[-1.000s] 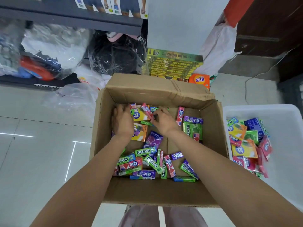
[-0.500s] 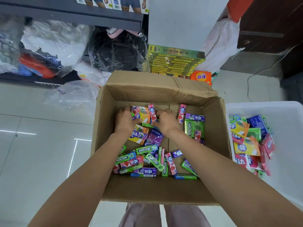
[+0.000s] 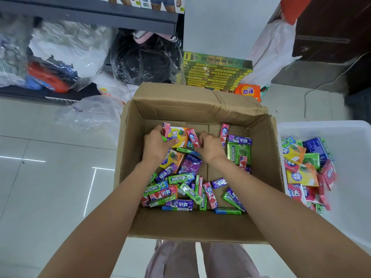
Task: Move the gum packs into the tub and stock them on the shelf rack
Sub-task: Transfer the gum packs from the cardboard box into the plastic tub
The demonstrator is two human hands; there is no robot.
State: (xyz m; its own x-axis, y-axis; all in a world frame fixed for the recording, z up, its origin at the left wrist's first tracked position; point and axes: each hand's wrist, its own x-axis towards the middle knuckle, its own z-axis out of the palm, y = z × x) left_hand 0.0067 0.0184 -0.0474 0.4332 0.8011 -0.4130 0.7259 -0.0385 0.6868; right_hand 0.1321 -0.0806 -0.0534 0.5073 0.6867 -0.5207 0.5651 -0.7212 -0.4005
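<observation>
Cardboard walls of an open box (image 3: 197, 109) fill the middle of the head view, standing on a pale tiled floor (image 3: 50, 167). Inside it lies a loose heap of gum packs (image 3: 180, 187), green, purple, pink and orange, thickest along the near left of the box bottom. Both hands reach into the far part of the box. The left hand (image 3: 155, 145) has its fingers curled round a small bundle of packs, an orange pack (image 3: 178, 135) foremost, with the thumb laid across its near edge. The right hand (image 3: 210, 146) is just right of it, fingers bent down onto a pink pack (image 3: 193, 137) that leans against the orange one; whether it pinches the pack or only presses it I cannot tell. A large green pack (image 3: 239, 152) lies flat near the right wall. Right of the box, touching or just beside it, stands a white tub (image 3: 341, 129) with more gum packs piled at its left side. Beyond the box are a stack of yellow-green boxes (image 3: 216, 71) and plastic bags (image 3: 66, 47) under a dark shelf (image 3: 90, 17).
</observation>
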